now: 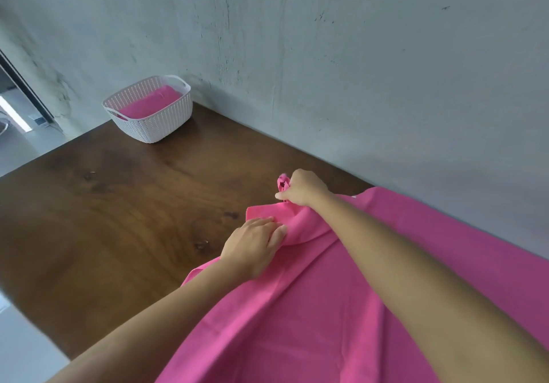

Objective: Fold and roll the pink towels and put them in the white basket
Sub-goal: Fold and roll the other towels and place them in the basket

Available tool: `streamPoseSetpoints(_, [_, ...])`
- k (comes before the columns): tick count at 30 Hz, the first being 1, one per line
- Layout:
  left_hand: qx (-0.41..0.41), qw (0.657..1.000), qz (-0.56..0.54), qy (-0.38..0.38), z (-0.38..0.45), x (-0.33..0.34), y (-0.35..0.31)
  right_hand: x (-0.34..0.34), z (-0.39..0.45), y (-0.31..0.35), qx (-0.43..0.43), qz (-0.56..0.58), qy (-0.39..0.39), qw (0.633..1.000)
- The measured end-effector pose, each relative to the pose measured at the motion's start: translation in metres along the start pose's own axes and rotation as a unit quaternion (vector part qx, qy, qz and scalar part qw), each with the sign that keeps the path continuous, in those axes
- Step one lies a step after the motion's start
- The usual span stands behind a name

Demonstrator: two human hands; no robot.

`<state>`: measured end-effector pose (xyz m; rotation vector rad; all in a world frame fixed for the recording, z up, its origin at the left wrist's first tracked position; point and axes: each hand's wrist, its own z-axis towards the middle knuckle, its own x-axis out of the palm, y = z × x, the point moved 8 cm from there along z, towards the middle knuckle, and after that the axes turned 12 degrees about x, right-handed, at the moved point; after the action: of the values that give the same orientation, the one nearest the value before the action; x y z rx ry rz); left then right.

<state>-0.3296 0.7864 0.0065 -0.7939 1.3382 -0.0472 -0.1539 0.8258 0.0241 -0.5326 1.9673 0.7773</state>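
Head view: pink towel spread lower right on table. Right hand pinches its bunched far corner; left hand presses flat, fingers straight. Folding under way; next, align edges. White basket upper left, already holding pink cloth.

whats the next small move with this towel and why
Probably draw the gripped corner across with the right hand to lay a first fold while the left hand holds the edge down. The towel lies spread and rumpled on the table, not yet folded or rolled, and the basket already holds pink cloth.
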Motion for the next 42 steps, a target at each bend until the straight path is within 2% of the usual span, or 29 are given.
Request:
streamPoseSetpoints(2, [-0.008, 1.0, 0.003, 0.006, 0.006, 0.0, 0.006, -0.001, 0.007, 0.004, 0.006, 0.017, -0.022, 1.0])
streamPoseSetpoints(5, [-0.02, 1.0, 0.013, 0.002, 0.02, -0.008, 0.014, -0.014, 0.016, 0.003, -0.002, 0.124, -0.053, 0.991])
streamPoseSetpoints(10, [-0.017, 0.999, 0.043, 0.007, 0.055, -0.015, 0.022, -0.045, 0.012, -0.008, -0.05, 0.31, -0.099, 0.944])
streamPoseSetpoints(15, [-0.025, 0.997, 0.065, 0.019, 0.092, -0.016, 0.046, -0.054, -0.001, -0.016, -0.096, 0.385, -0.151, 0.906])
streamPoseSetpoints(18, [-0.017, 0.995, 0.095, 0.017, 0.108, -0.024, 0.057, -0.044, -0.007, -0.021, -0.112, 0.333, -0.197, 0.915])
streamPoseSetpoints(21, [0.002, 0.994, 0.109, 0.02, 0.12, -0.028, 0.065, -0.03, -0.01, -0.018, -0.161, 0.23, -0.216, 0.935])
streamPoseSetpoints(24, [0.005, 0.998, 0.067, -0.018, 0.127, -0.035, 0.075, -0.006, -0.013, -0.014, -0.214, 0.081, -0.2, 0.953])
streamPoseSetpoints(27, [-0.019, 0.997, 0.024, -0.077, 0.126, -0.043, 0.078, 0.006, -0.024, -0.02, -0.242, 0.021, -0.202, 0.949])
streamPoseSetpoints(29, [-0.026, 0.993, 0.002, -0.113, 0.121, -0.045, 0.07, 0.0, -0.034, -0.034, -0.227, 0.022, -0.224, 0.948])
streamPoseSetpoints(31, [-0.007, 0.993, -0.002, -0.117, 0.118, -0.038, 0.056, -0.011, -0.048, -0.055, -0.206, 0.026, -0.261, 0.943])
streamPoseSetpoints(33, [-0.004, 0.996, 0.03, -0.083, 0.116, -0.024, 0.045, -0.023, -0.063, -0.084, -0.179, 0.018, -0.309, 0.934])
streamPoseSetpoints(37, [-0.065, 0.994, 0.09, -0.025, 0.119, -0.002, 0.041, -0.043, -0.087, -0.156, -0.071, -0.013, -0.367, 0.928])
streamPoseSetpoints(39, [-0.071, 0.991, 0.112, -0.006, 0.124, 0.002, 0.042, -0.046, -0.09, -0.193, -0.023, -0.013, -0.355, 0.934])
streamPoseSetpoints(42, [-0.067, 0.984, 0.165, 0.009, 0.13, 0.001, 0.051, -0.038, -0.084, -0.243, 0.059, -0.01, -0.273, 0.96])
